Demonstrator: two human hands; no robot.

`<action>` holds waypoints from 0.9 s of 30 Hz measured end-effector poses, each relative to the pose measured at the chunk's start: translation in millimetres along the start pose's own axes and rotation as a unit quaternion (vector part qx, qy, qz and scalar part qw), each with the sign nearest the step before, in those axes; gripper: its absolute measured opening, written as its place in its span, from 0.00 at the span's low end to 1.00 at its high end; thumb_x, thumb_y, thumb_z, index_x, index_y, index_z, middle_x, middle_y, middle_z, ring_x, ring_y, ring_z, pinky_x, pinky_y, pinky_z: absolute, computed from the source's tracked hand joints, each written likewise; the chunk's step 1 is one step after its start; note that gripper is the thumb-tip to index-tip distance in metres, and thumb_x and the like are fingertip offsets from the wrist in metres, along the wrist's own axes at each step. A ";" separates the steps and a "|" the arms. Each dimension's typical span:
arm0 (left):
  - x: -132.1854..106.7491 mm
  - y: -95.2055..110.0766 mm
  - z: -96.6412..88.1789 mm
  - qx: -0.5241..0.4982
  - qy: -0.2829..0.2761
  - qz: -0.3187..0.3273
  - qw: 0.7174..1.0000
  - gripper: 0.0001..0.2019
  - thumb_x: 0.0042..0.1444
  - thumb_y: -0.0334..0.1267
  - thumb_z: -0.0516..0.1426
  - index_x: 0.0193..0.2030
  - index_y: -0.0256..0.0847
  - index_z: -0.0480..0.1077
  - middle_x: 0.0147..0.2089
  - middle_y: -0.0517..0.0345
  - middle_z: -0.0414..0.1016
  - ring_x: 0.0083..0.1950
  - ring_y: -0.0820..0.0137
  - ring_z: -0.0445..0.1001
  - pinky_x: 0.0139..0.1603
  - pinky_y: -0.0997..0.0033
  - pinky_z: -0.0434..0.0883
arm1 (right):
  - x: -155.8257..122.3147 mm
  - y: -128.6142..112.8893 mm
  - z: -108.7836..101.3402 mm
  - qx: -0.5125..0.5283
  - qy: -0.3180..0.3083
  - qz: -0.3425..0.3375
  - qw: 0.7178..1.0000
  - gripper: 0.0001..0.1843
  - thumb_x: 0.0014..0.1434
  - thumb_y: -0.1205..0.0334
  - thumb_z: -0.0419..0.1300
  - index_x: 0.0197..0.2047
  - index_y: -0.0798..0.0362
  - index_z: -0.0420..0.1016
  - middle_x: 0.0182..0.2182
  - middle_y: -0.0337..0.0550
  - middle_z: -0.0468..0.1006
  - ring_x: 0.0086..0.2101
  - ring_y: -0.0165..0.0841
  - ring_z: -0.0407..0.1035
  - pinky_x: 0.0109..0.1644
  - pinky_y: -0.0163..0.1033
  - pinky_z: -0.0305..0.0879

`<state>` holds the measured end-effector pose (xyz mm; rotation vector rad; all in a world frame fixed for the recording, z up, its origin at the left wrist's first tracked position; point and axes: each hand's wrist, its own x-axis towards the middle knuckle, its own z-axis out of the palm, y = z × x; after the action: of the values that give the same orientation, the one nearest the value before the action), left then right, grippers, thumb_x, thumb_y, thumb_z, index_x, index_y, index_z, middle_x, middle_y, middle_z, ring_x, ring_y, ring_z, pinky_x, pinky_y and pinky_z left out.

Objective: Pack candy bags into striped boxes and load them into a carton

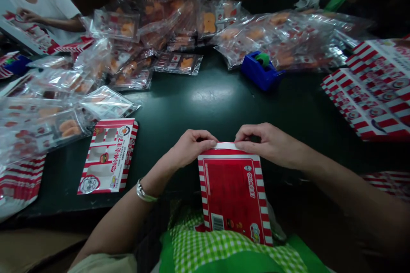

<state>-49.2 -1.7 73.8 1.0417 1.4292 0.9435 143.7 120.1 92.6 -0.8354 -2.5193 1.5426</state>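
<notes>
A red and white striped cardboard box (232, 196) rests against my green checked apron, its printed back with a barcode facing up. My left hand (195, 147) pinches the left end of the white flap at the box's far edge. At the flap's other end, my right hand (269, 143) grips it between thumb and curled fingers. Another box (107, 158), with cut-out windows in its front, lies on the dark green table to the left of my left hand.
Clear plastic packs (67, 81) with orange pieces are heaped at left and back. A blue tape dispenser (261, 70) with a green roll stands beyond my hands. Flat striped cartons (374, 94) are stacked at right. A person in white (54, 4) sits at far left.
</notes>
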 end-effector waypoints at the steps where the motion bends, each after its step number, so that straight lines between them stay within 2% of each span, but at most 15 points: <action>1: 1.4 2.6 -1.9 -0.008 0.003 -0.003 1.000 0.07 0.52 0.37 0.59 0.31 0.36 0.75 0.28 0.60 0.73 0.28 0.74 0.67 0.32 0.74 0.65 | 1.2 -0.8 0.0 0.022 0.008 0.013 1.000 0.12 0.53 0.52 0.58 0.27 0.52 0.74 0.23 0.38 0.74 0.24 0.29 0.66 0.27 0.34 0.60; 3: 1.9 4.0 -3.5 0.008 0.025 0.026 0.999 0.06 0.52 0.37 0.59 0.31 0.37 0.76 0.28 0.60 0.74 0.29 0.74 0.68 0.32 0.74 0.65 | 0.3 -1.0 4.0 0.059 0.039 0.023 0.997 0.13 0.54 0.52 0.59 0.26 0.52 0.73 0.22 0.37 0.73 0.23 0.29 0.65 0.26 0.34 0.60; 6: -2.5 -1.2 -2.4 0.026 0.060 0.061 0.996 0.06 0.54 0.36 0.59 0.32 0.37 0.76 0.31 0.59 0.75 0.33 0.73 0.69 0.34 0.75 0.66 | -9.2 1.3 19.7 0.100 0.116 -0.005 0.988 0.14 0.58 0.51 0.59 0.29 0.51 0.77 0.30 0.40 0.78 0.31 0.32 0.71 0.33 0.34 0.66; 10: -9.9 -10.0 0.7 -0.014 0.045 0.036 0.998 0.09 0.57 0.40 0.57 0.35 0.37 0.75 0.31 0.60 0.75 0.30 0.75 0.69 0.32 0.76 0.65 | -26.2 7.2 40.9 0.171 0.172 0.025 0.970 0.14 0.62 0.49 0.57 0.41 0.46 0.80 0.37 0.40 0.82 0.34 0.34 0.75 0.35 0.34 0.69; 13: -10.3 -12.4 0.6 -0.023 0.046 0.032 0.998 0.11 0.60 0.42 0.55 0.36 0.36 0.74 0.31 0.61 0.74 0.30 0.76 0.68 0.32 0.77 0.65 | -29.7 11.0 42.6 0.175 0.189 0.037 0.966 0.13 0.59 0.50 0.61 0.41 0.47 0.81 0.38 0.40 0.83 0.35 0.35 0.76 0.36 0.34 0.71; 16: -7.7 -9.3 -3.0 -0.019 0.067 0.028 0.997 0.09 0.58 0.40 0.56 0.33 0.36 0.73 0.29 0.62 0.73 0.29 0.76 0.67 0.33 0.77 0.65 | -24.5 10.6 33.8 0.171 0.163 0.051 0.970 0.13 0.57 0.50 0.62 0.40 0.48 0.82 0.36 0.41 0.83 0.33 0.34 0.75 0.34 0.34 0.70; 20: -13.1 0.0 -3.6 0.094 0.050 0.057 0.993 0.09 0.58 0.36 0.55 0.33 0.37 0.75 0.30 0.61 0.76 0.31 0.74 0.70 0.34 0.76 0.66 | -18.8 3.2 24.3 0.151 0.118 0.044 0.981 0.14 0.54 0.51 0.63 0.36 0.52 0.82 0.31 0.42 0.83 0.27 0.33 0.73 0.29 0.34 0.68; 22: -20.5 1.0 1.4 0.137 0.073 0.079 0.985 0.11 0.62 0.37 0.52 0.38 0.39 0.76 0.35 0.59 0.79 0.35 0.72 0.73 0.38 0.75 0.68 | -19.6 1.1 24.4 0.128 0.136 0.023 0.982 0.13 0.54 0.52 0.63 0.36 0.51 0.82 0.33 0.43 0.83 0.30 0.34 0.74 0.32 0.36 0.69; 24: -27.5 -3.0 7.7 0.136 0.111 0.089 0.980 0.13 0.64 0.37 0.50 0.43 0.41 0.76 0.41 0.58 0.80 0.41 0.70 0.76 0.44 0.73 0.69 | -21.4 2.1 24.7 0.127 0.137 0.019 0.982 0.13 0.57 0.52 0.61 0.38 0.50 0.81 0.37 0.43 0.83 0.34 0.35 0.75 0.36 0.37 0.70; 27: -32.1 -13.6 11.8 0.097 0.143 0.085 0.981 0.12 0.63 0.38 0.52 0.45 0.41 0.77 0.44 0.57 0.81 0.44 0.69 0.76 0.47 0.73 0.69 | -22.5 7.1 17.7 0.231 0.042 0.042 0.971 0.18 0.61 0.49 0.58 0.46 0.50 0.80 0.42 0.46 0.82 0.39 0.38 0.76 0.43 0.41 0.72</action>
<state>-37.6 -36.3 69.3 1.2242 1.7172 1.1281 159.9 97.5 82.8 -0.9154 -1.9610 1.9598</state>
